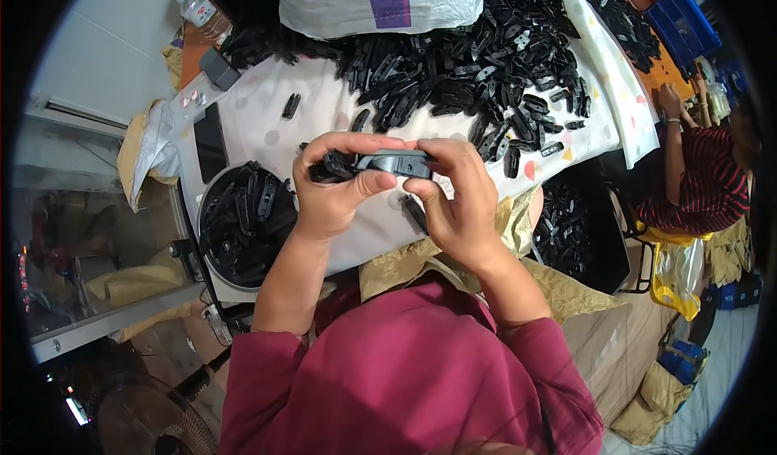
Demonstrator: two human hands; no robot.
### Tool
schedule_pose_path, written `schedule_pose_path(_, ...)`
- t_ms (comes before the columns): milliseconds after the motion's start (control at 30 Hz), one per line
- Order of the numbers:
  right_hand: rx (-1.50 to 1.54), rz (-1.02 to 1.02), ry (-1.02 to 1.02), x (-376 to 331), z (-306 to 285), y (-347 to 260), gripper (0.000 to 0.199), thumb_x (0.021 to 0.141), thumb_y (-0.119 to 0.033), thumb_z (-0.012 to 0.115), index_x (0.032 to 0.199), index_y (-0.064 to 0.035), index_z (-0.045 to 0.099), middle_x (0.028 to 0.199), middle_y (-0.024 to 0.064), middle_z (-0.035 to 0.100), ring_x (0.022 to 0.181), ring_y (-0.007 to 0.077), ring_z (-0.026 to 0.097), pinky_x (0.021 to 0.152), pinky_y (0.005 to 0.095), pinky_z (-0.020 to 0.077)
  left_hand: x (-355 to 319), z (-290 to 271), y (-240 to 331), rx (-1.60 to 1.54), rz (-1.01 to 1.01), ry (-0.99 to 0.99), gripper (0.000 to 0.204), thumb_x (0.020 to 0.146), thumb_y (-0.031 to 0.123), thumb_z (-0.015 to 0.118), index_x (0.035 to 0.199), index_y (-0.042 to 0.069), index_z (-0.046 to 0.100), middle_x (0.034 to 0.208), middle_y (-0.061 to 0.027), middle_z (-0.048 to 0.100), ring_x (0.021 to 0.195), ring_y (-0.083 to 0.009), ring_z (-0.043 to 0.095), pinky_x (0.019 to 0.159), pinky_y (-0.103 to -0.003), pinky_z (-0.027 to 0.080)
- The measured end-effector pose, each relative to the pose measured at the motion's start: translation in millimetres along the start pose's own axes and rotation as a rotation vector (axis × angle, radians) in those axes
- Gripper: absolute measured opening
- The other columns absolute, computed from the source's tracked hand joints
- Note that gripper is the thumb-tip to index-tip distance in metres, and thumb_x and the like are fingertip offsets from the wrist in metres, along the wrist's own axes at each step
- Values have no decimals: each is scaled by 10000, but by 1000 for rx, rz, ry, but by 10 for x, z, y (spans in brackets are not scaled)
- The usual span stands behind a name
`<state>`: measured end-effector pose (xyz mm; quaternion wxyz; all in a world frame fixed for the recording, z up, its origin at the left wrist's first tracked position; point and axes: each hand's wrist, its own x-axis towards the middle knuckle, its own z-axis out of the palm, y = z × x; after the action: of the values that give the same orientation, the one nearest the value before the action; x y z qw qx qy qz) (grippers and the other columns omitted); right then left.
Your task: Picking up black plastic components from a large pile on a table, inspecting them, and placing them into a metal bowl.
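Note:
My left hand (333,186) and my right hand (457,194) are raised together over the table, both gripping one black plastic part (387,163) held level between them. The left thumb presses on its underside and the left fingers wrap its left end. My right fingers curl over the right end. Beyond the hands lies a big heap of black plastic parts (477,66) on a white dotted cloth (316,103). A round bucket (212,189) full of the same black parts stands just left of my left forearm.
A white woven sack (340,2) lies at the back. A water bottle (204,14) and a dark phone (210,141) are at the left. Another person in a striped shirt (704,184) sits at the right by blue crates (684,22). A fan (137,418) is at lower left.

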<state>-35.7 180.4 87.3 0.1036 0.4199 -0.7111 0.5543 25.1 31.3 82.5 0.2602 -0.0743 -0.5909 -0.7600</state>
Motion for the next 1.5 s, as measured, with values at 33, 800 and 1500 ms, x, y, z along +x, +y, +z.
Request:
schedule_pose_path(33,3,0,-3,-19,6,-8,361,767,-104,674,1059,33,512,948,143,542,814,231,574,684,298,503,8,-4,29,-56,-14,-32,467,657,80,764,1030,-2,495,973,-191,600,918,-299,606,833,-390,499)
schedule_pose_path(800,182,40,-467,0,1747,-444,237,806,-119,620,984,27,565,871,151,608,715,234,601,611,324,475,-1476,-1507,664,1476,-140,506,708,868,619,223,1253,77,467,1277,-144,451,1219,-338,357,1003,-448,236)
schedule_pose_path(1500,620,1041,-918,-12,1751,106,487,765,71,425,1243,22,348,885,134,568,521,170,576,350,233,486,-1782,-1449,429,581,-40,1204,371,938,218,405,1235,-4,408,1268,-122,428,1150,-208,415,996,-311,285)
